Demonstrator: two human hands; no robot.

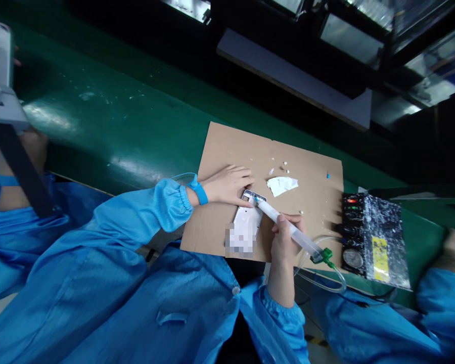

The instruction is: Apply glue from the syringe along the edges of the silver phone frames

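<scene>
Your left hand (229,186) lay palm down on the cardboard sheet (229,146), fingers loosely extended and clasping nothing, with the thumb reaching over the upper left edge of the white panel (249,220); whether the thumb pressed on it could not be told. Your right hand (284,243) was wrapped around the translucent syringe (303,240), which was held at a slant with its blue tip at the panel's upper end; contact between tip and surface could not be confirmed. The panel lay on the cardboard between your hands, tilted in the view, its lower end obscured by blurring. A green fitting (321,255) capped the syringe's rear end, and a clear tube (339,288) ran from it in loops towards your right. You wore a blue wrist strap (200,191) on the left wrist. Beyond the panel, a crumpled white scrap (282,185) lay on the cardboard with small white bits near it, and a small blue piece (328,175) lay near the far right corner. A control box (390,232), with a round gauge and lit red and green displays, stood just beside the cardboard's right edge.
</scene>
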